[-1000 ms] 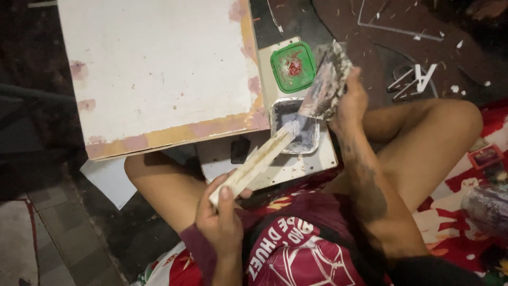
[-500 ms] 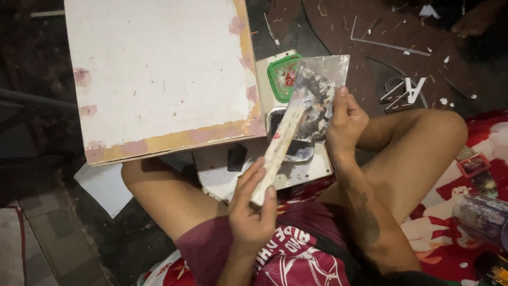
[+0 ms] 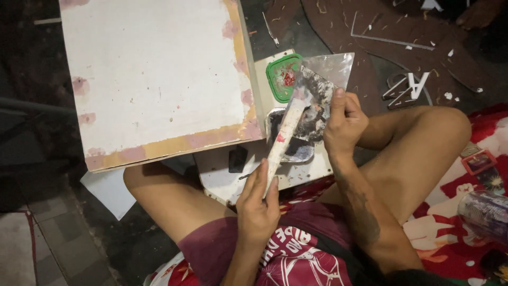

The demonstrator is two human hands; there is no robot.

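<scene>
My left hand [image 3: 257,204] grips the lower end of a long pale putty-smeared stick [image 3: 284,132], which slants up to the right. Its upper end rests against a flat metal scraper blade [image 3: 320,90] caked with grey and white putty, held upright by my right hand [image 3: 344,121]. Below them sits a small metal tray [image 3: 293,151] with dark putty in it, on a white board [image 3: 222,177]. A green round lid [image 3: 281,78] with a red mark lies just left of the blade.
A large white-coated panel [image 3: 153,79] with pinkish tan edges lies at upper left. I sit cross-legged on a dark floor. White cut-out letter shapes [image 3: 410,85] and scraps lie at upper right. A clear plastic bottle [image 3: 487,212] rests on red cloth at right.
My left hand lifted the stick from the tray up against the scraper blade. My right hand brought the blade lower and nearer the tray.
</scene>
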